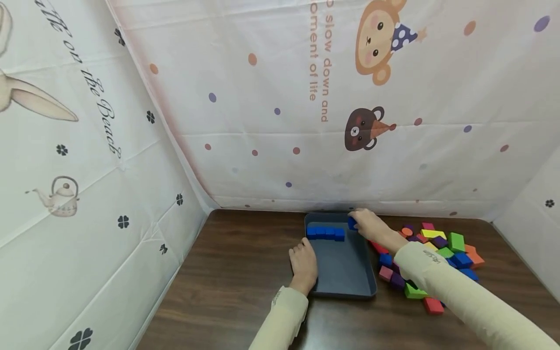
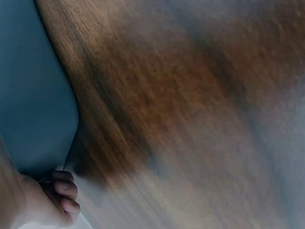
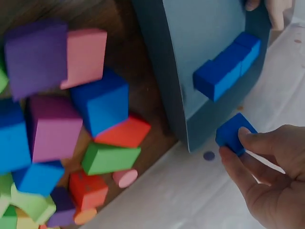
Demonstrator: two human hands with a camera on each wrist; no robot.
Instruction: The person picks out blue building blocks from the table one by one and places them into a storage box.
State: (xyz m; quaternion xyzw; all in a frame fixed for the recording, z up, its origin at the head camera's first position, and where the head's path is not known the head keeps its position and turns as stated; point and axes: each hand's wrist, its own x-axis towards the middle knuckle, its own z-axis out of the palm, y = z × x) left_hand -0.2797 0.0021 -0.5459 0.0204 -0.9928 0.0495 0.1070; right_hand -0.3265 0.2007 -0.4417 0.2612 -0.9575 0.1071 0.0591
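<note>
A dark grey tray (image 1: pixel 344 272) lies on the brown table, with a short row of blue cube blocks (image 1: pixel 325 234) touching side by side near its far left corner. My left hand (image 1: pixel 303 263) grips the tray's left wall, its fingers (image 2: pixel 66 188) curled at the rim in the left wrist view. Between thumb and fingers my right hand (image 3: pixel 274 174) pinches another blue block (image 3: pixel 232 133). In the head view that hand is over the tray's far right corner, apart from the row.
To the tray's right lies a loose pile of coloured blocks, among them a green block (image 1: pixel 456 242), a purple block (image 3: pixel 37 57) and a red block (image 1: pixel 433 306). My right forearm crosses above this pile. A printed cloth wall (image 1: pixel 271 170) stands right behind the table's far edge.
</note>
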